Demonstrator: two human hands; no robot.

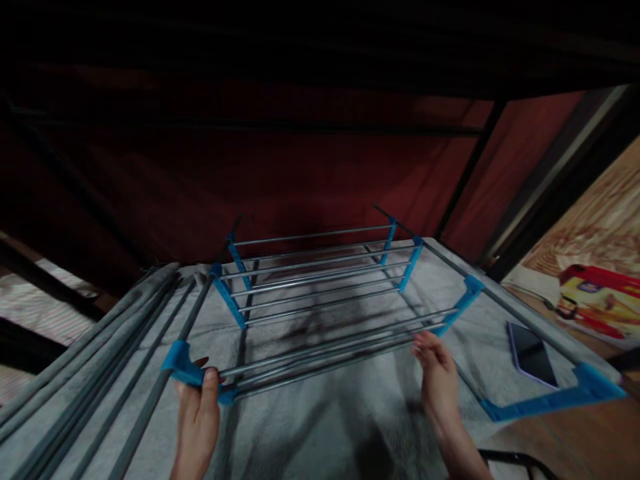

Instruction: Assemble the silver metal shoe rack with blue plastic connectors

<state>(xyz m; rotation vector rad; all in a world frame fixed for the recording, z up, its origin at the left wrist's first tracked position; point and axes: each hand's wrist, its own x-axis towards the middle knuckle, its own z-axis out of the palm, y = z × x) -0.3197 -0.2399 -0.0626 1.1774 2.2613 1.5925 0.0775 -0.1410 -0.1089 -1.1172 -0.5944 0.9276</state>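
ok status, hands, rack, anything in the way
Left hand gripping blue bracket; right hand near opposite bracket, contact unclear. Rack over grey cloth. Phone at right, clear of both hands.

The rack's (140,420) rungs (320,279) look like smooth metal with a faint sheen, its brackets (550,401) like matt plastic. Beneath the rack spreads a softly napped cloth (310,433); left of the rack, loose tubes (103,373) look dull and smooth. By the rack's right side, a phone (533,353) looks smooth and glossy (glass or plastic, I cannot say). Right of the rack lies a smooth, printed packet (600,303).
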